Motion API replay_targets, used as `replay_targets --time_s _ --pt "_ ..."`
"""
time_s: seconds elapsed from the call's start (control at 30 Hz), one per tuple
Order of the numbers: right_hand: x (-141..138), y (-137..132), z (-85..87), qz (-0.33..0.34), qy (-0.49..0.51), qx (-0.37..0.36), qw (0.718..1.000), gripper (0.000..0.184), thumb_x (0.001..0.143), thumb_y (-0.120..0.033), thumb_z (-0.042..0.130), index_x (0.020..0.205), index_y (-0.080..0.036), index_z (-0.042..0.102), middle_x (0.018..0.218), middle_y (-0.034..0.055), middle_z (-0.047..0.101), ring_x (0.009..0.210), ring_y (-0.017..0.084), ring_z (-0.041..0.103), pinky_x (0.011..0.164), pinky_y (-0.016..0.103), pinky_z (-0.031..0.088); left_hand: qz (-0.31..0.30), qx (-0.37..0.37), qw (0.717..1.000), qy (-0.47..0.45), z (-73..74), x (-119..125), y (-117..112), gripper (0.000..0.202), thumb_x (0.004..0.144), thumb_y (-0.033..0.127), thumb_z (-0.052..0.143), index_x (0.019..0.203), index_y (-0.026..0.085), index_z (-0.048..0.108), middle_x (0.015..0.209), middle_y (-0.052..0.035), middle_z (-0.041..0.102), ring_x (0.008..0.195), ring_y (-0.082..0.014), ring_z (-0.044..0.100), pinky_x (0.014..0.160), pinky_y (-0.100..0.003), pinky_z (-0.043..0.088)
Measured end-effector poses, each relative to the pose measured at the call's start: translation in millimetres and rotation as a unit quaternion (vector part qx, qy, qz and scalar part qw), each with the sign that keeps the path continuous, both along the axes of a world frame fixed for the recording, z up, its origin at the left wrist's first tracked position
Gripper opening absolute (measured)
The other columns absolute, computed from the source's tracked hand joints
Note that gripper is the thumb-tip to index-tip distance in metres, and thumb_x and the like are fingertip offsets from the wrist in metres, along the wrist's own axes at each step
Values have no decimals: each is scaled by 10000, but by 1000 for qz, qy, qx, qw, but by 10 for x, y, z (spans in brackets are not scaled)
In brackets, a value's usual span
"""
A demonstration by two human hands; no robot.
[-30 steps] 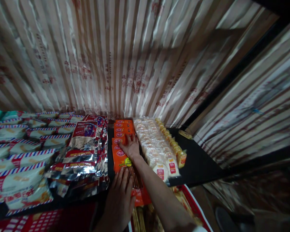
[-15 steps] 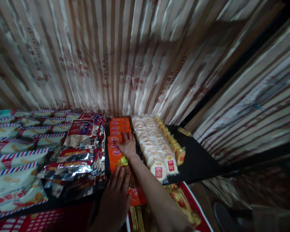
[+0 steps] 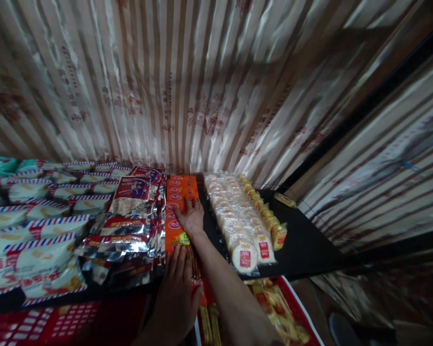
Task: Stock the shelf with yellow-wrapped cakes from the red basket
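A row of orange snack packets [image 3: 177, 198] lies on a black shelf [image 3: 303, 245], running from front to back. My right hand [image 3: 192, 217] rests flat on this row, fingers stretched out over the packets. My left hand [image 3: 176, 288] lies flat, fingers together, on the nearest orange packet at the shelf's front edge. Silver-and-red foil bags [image 3: 132, 216] lie directly left of the orange row. Clear-wrapped round cakes [image 3: 234, 223] lie in rows to its right.
White packs with red-and-blue striped edges [image 3: 32, 230] fill the shelf's left side. A row of small yellow packs [image 3: 265, 216] borders the cakes. A red crate [image 3: 274, 307] with more packets sits below the shelf. A striped wrinkled sheet [image 3: 187, 86] covers the wall behind.
The orange row now sits tight against the foil bags, with a dark gap opened toward the cakes. Both hands stay flat on the packets; the view shifted slightly.
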State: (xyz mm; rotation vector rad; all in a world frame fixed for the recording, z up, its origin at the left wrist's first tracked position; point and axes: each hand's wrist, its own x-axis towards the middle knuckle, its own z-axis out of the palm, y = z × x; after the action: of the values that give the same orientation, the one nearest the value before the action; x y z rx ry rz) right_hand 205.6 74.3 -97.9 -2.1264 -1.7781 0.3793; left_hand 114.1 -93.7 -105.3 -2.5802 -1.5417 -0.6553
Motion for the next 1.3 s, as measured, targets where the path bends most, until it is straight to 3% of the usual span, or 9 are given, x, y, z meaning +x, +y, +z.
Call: replay_targets --time_s 0.27,0.53,0.7,0.87,0.97,1.1,1.2,1.3 --pt "56 -38 89 3 -15 -10 1000 669 861 -617 394 1389 -208 443 1442 144 402 1346 293 335 1083 402 255 -34 -73 996 -27 15 -32 10 591 823 333 525 1363 120 414 1456 -181 386 1373 -343 305 1053 -497 387" --pt "76 -24 115 0 -55 -24 998 666 862 -600 413 1395 -201 432 1482 143 350 1384 323 255 1095 441 209 -48 -101 993 -42 56 -41 29 595 810 312 543 1362 124 425 1483 -189 335 1385 -361 270 1066 -542 359" --pt "21 -44 241 102 -100 38 989 545 916 -467 393 1388 -199 438 1539 107 252 1432 289 118 1133 445 75 -39 -122 990 -58 78 -19 32 584 821 380 538 1349 144 451 1480 -171 351 1385 -356 274 1064 -523 372" --pt "-19 -85 259 187 -60 -4 981 462 915 -471 406 1321 -282 519 1510 19 339 1426 296 141 1129 450 127 -41 -98 993 -52 53 -22 36 581 807 312 542 1351 134 441 1469 -175 368 1383 -349 280 1073 -533 356" --pt "8 -87 220 174 -41 -18 984 483 914 -494 399 1349 -304 484 1488 1 379 1416 294 184 1121 439 181 -56 -87 994 -41 17 -34 43 588 797 294 546 1352 135 432 1468 -180 368 1379 -348 291 1063 -541 365" --pt "117 36 172 105 -28 18 994 538 910 -555 374 1387 -312 429 1532 12 287 1425 254 177 1130 409 187 -56 -92 993 -40 -1 -51 47 573 803 320 549 1343 158 445 1490 -167 334 1387 -349 275 1065 -539 368" --pt "237 194 110 24 -20 0 1000 604 926 -525 353 1436 -203 358 1517 84 311 1416 245 209 1135 386 195 -60 -92 993 -46 7 -58 44 560 829 346 530 1353 174 438 1514 -145 293 1403 -336 240 1080 -522 363" --pt "322 294 6 16 -3 -25 1000 612 932 -454 361 1426 -92 360 1488 134 354 1398 215 266 1136 323 214 -56 -86 994 -40 26 -48 37 558 840 359 523 1354 159 438 1514 -155 287 1401 -348 238 1077 -532 364"
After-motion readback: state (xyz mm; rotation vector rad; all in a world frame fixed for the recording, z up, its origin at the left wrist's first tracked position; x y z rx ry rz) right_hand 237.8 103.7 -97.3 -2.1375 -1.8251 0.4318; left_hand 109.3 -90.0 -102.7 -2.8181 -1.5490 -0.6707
